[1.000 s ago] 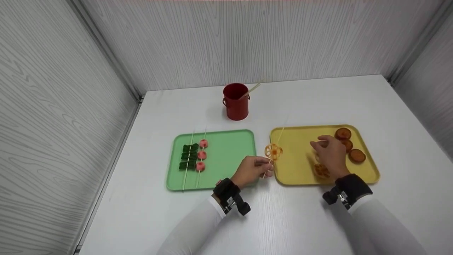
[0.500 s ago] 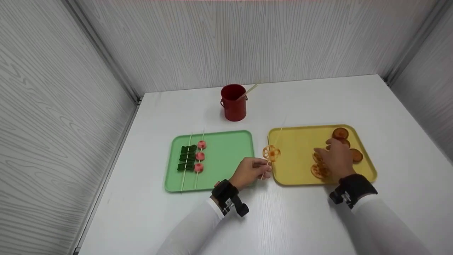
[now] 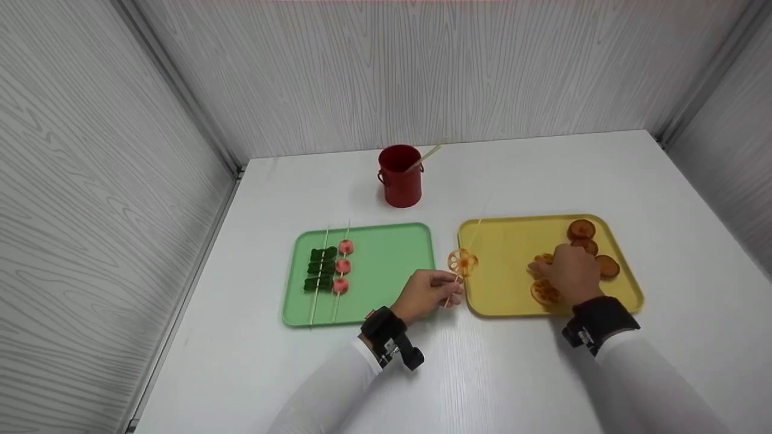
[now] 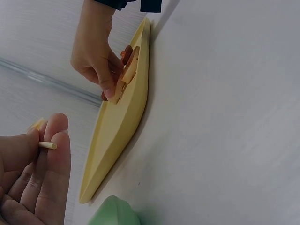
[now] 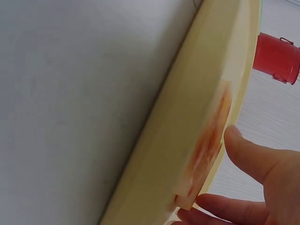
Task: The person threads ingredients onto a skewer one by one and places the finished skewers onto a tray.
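Note:
My left hand (image 3: 427, 295) pinches a thin wooden skewer (image 3: 451, 295) between thumb and fingers; its cut end shows in the left wrist view. A lotus root slice (image 3: 462, 261) is threaded on that skewer just above the fingertips. Over the yellow tray (image 3: 500, 241), my right hand (image 3: 576, 274) grips a second lotus root slice (image 3: 544, 259) by its edges, thumb on one side and fingers on the other. Another lotus root slice (image 3: 546, 292) lies just in front of it, close to the hand. The right hand partly hides both slices.
Several round brown slices (image 3: 607, 266) lie at the yellow tray's right end. On the left, a green tray (image 3: 392, 253) bears a skewer of dark green pieces (image 3: 321, 268) and one of pink pieces (image 3: 342, 266). Behind stands a red bucket (image 3: 402, 187) with skewers leaning in it.
My right hand first moved right over the tray, then came down with its thumb and fingers around the upper lotus root slice. The left hand keeps hold of the skewer, nearly still.

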### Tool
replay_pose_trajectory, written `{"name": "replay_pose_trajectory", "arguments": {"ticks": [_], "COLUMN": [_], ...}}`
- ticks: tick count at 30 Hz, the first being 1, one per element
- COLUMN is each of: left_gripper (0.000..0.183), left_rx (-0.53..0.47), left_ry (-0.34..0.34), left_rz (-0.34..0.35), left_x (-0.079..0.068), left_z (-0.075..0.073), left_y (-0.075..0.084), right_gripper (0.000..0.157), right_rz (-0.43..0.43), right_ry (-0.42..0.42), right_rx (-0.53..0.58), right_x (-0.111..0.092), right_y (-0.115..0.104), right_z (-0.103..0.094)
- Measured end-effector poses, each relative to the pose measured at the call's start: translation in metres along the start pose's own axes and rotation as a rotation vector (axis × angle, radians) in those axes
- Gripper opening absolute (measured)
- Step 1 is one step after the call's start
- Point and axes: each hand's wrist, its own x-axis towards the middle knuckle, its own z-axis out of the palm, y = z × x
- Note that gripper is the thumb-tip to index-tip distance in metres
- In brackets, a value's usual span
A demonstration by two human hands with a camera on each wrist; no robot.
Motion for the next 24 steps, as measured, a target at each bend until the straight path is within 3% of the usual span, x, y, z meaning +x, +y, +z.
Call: {"name": "replay_pose_trajectory", "arguments": {"ticks": [14,24], "left_gripper": [0.020,0.021], "left_rx": [-0.018,-0.027], "left_ry": [-0.005,-0.014], "left_rz": [0.016,0.016], "left_x": [0.000,-0.001], "left_z": [-0.002,-0.004], "left_y": [-0.004,-0.003], "right_gripper": [0.060,0.043], "right_rz": [-0.019,0.012], "right_ry": [-0.014,-0.072], "right_rx": [-0.177,-0.083], "right_x": [0.007,0.017], "right_y": [-0.006,0.000], "right_z": [0.015,0.013]}}
